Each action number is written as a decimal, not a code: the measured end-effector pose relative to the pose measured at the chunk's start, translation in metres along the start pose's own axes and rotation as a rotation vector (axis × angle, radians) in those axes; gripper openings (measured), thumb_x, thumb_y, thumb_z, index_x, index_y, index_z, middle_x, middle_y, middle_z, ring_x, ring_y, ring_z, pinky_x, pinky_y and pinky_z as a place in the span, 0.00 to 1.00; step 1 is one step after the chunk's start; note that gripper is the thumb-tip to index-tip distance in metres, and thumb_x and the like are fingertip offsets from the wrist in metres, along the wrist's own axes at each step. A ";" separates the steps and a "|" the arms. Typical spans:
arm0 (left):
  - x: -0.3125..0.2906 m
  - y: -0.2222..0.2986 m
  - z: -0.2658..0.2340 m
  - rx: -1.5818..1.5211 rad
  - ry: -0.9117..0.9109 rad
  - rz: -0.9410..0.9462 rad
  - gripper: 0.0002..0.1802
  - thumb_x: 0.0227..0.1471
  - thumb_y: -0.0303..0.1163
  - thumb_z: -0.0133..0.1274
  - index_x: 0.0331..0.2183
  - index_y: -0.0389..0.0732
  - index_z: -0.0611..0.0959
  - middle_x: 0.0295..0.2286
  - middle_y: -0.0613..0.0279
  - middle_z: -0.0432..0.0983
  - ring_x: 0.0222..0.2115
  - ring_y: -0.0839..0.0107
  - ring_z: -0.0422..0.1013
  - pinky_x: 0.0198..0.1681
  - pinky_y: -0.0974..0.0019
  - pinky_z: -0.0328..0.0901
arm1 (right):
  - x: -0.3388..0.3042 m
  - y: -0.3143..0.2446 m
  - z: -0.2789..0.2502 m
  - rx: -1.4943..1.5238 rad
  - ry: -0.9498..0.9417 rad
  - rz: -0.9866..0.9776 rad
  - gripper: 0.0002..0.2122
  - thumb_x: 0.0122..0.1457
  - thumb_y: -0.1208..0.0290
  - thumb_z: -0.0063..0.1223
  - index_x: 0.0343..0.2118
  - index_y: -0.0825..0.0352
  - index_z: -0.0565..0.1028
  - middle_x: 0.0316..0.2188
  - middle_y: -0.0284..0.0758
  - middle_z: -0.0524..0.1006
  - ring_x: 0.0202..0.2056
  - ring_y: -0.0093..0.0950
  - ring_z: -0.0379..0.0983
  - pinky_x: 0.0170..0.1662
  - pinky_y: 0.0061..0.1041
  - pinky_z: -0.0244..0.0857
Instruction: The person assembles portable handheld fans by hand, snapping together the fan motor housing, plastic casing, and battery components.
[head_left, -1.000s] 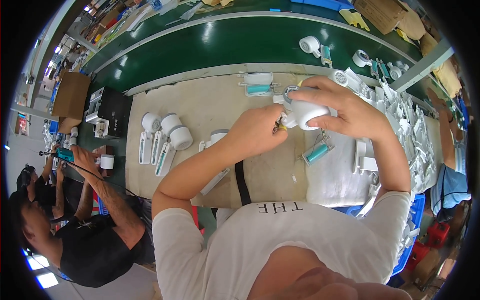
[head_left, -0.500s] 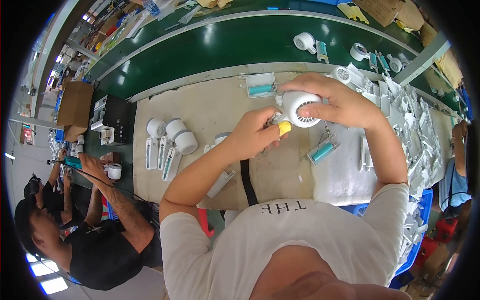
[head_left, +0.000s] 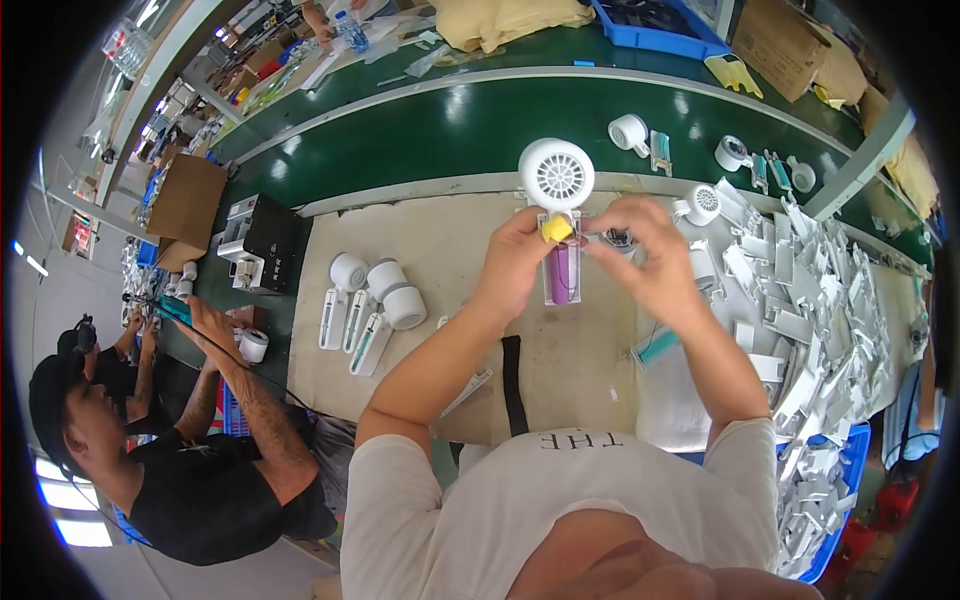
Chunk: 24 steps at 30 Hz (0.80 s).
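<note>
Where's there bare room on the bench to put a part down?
Two patches on the beige mat: one between the white fans and the left hand; another nearer the person, below the purple cylinder and just right of the black strap. The right end is crowded with heaped white plastic parts.

Both bare forearms [head_left: 432,362] are extended forward from short white fabric sleeves [head_left: 392,485], with elbows bent outward. The bare left hand [head_left: 513,258] is curled in a grip, one fingertip covered in yellow; the bare right hand [head_left: 650,258] is held opposite, thumb and fingers directed inward.
</note>
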<state>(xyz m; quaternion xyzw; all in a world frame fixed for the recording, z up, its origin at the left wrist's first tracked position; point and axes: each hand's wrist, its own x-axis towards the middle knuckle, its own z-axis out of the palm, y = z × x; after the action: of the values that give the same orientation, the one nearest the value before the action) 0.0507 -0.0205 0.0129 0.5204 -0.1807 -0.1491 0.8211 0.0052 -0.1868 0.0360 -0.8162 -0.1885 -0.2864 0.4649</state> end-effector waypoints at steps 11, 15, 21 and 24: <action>-0.002 -0.003 0.009 -0.006 -0.003 0.057 0.14 0.51 0.29 0.47 0.40 0.33 0.73 0.36 0.56 0.73 0.34 0.72 0.70 0.39 0.70 0.64 | -0.026 0.005 0.010 -0.577 0.100 -0.475 0.15 0.36 0.76 0.52 0.32 0.63 0.74 0.32 0.29 0.71 0.33 0.28 0.67 0.35 0.26 0.59; -0.007 -0.007 -0.003 0.114 0.079 0.085 0.16 0.51 0.30 0.48 0.41 0.32 0.72 0.36 0.50 0.73 0.34 0.67 0.72 0.33 0.72 0.66 | -0.040 -0.005 0.016 -0.634 0.031 -0.443 0.15 0.39 0.76 0.54 0.35 0.62 0.73 0.34 0.31 0.71 0.36 0.30 0.67 0.38 0.27 0.61; -0.006 0.002 -0.019 0.132 0.053 0.103 0.18 0.49 0.27 0.47 0.43 0.31 0.70 0.39 0.43 0.70 0.36 0.60 0.72 0.35 0.67 0.70 | -0.085 0.018 -0.064 -0.477 -0.151 -0.186 0.13 0.46 0.74 0.51 0.38 0.60 0.73 0.37 0.32 0.72 0.39 0.32 0.69 0.42 0.30 0.62; -0.005 0.011 -0.041 0.039 0.048 0.221 0.18 0.49 0.25 0.47 0.44 0.31 0.69 0.41 0.41 0.68 0.38 0.58 0.70 0.33 0.64 0.71 | -0.116 0.024 -0.154 -0.570 -0.062 0.604 0.05 0.49 0.73 0.49 0.27 0.67 0.75 0.29 0.39 0.75 0.34 0.37 0.70 0.38 0.28 0.63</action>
<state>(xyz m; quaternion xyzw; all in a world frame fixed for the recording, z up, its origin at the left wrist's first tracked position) 0.0654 0.0190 0.0059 0.5164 -0.2201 -0.0417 0.8265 -0.1153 -0.3372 0.0081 -0.9392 0.1322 -0.1533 0.2774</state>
